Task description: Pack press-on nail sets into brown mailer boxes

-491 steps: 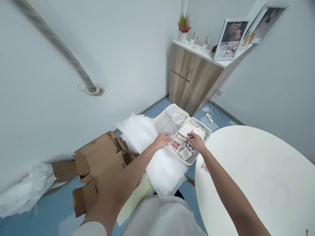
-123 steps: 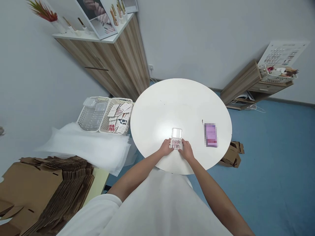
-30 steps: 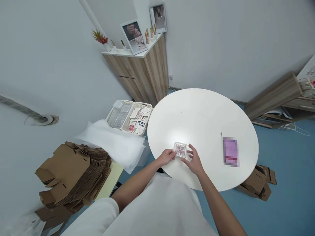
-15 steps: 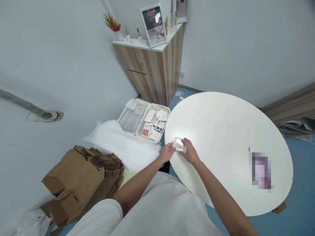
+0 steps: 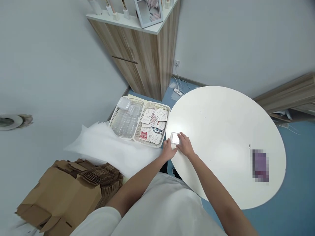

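A small clear plastic case [image 5: 175, 138] lies closed at the left edge of the round white table [image 5: 221, 131]. My left hand [image 5: 168, 150] grips its near left corner, fingers curled. My right hand [image 5: 185, 146] presses on it from the right with fingers bent over the lid. What lies inside the case is washed out by glare. Just left of the table stands a white basket [image 5: 137, 137] with two compartments: the left holds clear plastic cases [image 5: 126, 116], the right holds packets and cards of press-on nails [image 5: 154, 126].
White foam sheets [image 5: 108, 147] lie under the basket. A stack of flattened cardboard boxes [image 5: 71, 191] sits at the lower left. A wooden cabinet [image 5: 145, 55] stands in the corner. A blurred purple item [image 5: 260, 165] lies near the table's right edge.
The case has slid left towards the table edge near the basket, both hands still on it. My view has turned left and down.
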The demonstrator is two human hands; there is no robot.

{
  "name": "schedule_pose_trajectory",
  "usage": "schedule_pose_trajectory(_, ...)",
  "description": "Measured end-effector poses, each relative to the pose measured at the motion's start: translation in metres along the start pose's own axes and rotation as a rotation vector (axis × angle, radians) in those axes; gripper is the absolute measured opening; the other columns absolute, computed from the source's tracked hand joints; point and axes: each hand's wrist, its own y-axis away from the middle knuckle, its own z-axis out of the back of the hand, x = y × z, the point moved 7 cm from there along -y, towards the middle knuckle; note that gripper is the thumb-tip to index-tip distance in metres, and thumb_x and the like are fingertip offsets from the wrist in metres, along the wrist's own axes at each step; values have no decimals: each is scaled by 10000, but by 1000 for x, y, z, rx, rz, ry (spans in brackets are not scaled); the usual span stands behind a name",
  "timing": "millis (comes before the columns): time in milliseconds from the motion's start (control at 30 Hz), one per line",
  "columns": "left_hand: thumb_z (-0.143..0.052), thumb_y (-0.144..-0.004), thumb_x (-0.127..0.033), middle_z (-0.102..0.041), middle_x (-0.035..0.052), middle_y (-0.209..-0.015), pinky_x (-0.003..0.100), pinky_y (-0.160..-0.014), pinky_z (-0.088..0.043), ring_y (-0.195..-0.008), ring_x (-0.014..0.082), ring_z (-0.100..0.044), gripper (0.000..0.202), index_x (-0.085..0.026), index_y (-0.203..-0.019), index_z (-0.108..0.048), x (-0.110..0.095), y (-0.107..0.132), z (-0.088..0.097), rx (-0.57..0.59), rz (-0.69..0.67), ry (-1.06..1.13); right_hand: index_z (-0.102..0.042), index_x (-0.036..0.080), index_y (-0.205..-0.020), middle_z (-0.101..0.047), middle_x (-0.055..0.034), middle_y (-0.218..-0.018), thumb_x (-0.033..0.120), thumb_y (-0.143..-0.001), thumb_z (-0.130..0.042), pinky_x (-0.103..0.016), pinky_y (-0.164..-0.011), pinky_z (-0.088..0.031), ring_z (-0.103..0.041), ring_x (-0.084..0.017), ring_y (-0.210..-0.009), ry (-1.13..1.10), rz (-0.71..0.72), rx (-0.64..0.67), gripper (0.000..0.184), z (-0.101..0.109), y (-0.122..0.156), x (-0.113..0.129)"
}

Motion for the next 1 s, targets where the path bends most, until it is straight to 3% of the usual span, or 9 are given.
schedule_pose_trajectory(100, -576, -679, -364, -279, 119, -1245, 317, -980, -207, -1202, 250, -255, 783, -173, -1324, -175, 6, 3, -2, 10, -24, 1, -349, 224, -1223, -230, -85, -1356, 278, -652, -588, -434, -918, -328, -304, -283, -1177, -57, -63, -74, 621, 1, 12, -1)
schedule_pose_trajectory(233, -534, -716, -337, -251, 116, -1269, 300, -946, -283, -1154, 217, -347, 723, -188, -1320, -167, 11, 1, -5, -6, -40, 39, -340, 182, -1220, -392, -123, -1197, 303, -711, -501, -392, -797, -434, -493, -217, -936, -231, -263, -145, 547, -4, 23, -7)
schedule_pose_trajectory(333, -547, -705, -295, -275, 112, -1259, 294, -930, -314, -1117, 204, -393, 701, -197, -1308, -202, 9, -4, -5, -15, -49, 71, -381, 175, -1190, -454, -105, -1106, 297, -706, -491, -362, -742, -459, -517, -181, -801, -293, -349, -159, 511, -6, 20, -9)
schedule_pose_trajectory(633, -534, -718, -291, -258, 101, -1321, 300, -950, -318, -1167, 211, -360, 686, -198, -1313, -205, 1, -18, -1, -56, -105, 75, -382, 145, -1210, -458, -108, -1109, 289, -688, -500, -336, -762, -441, -504, -178, -830, -298, -366, -162, 555, 1, -2, -7)
schedule_pose_trajectory(1000, -565, -700, -295, -202, 109, -1373, 332, -993, -274, -1234, 242, -280, 740, -184, -1324, -182, -2, -15, -2, -61, -128, 76, -335, 173, -1247, -415, -104, -1169, 279, -659, -543, -368, -840, -418, -468, -209, -963, -314, -340, -121, 633, -2, -5, -7)
